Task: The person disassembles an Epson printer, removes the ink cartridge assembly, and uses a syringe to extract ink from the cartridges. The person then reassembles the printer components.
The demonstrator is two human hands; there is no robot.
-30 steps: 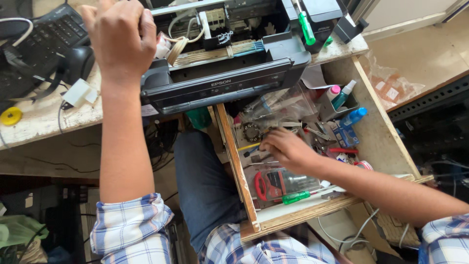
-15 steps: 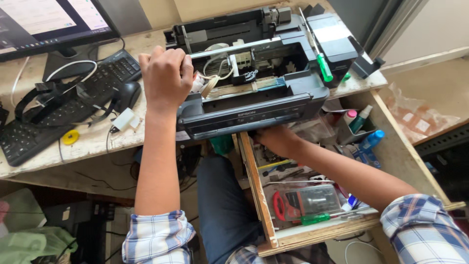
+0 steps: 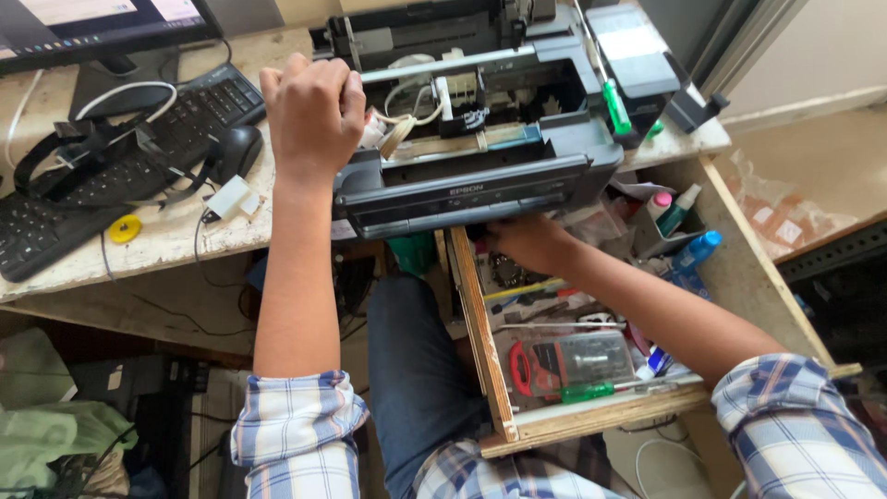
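Printer first: the opened dark grey plastic printer [image 3: 480, 139] lies long-axis left to right across the desk edge. My left hand [image 3: 314, 111], fisted, grips its left corner; my right hand [image 3: 522, 242] reaches beneath its front, grip hidden.

Soft daylight fills the scene and is brightest at the upper right, where the pale floor [image 3: 813, 55] looks washed out. The monitor [image 3: 102, 18] at the top left glares almost white. The space under the tabletop [image 3: 166, 231] lies in deep shadow, and detail fades there. The printer [image 3: 480, 139] and the wooden drawer [image 3: 480, 342] are fairly sharp. Straight edges bow slightly toward the corners, and the checked sleeves [image 3: 296, 425] at the bottom look a little soft.
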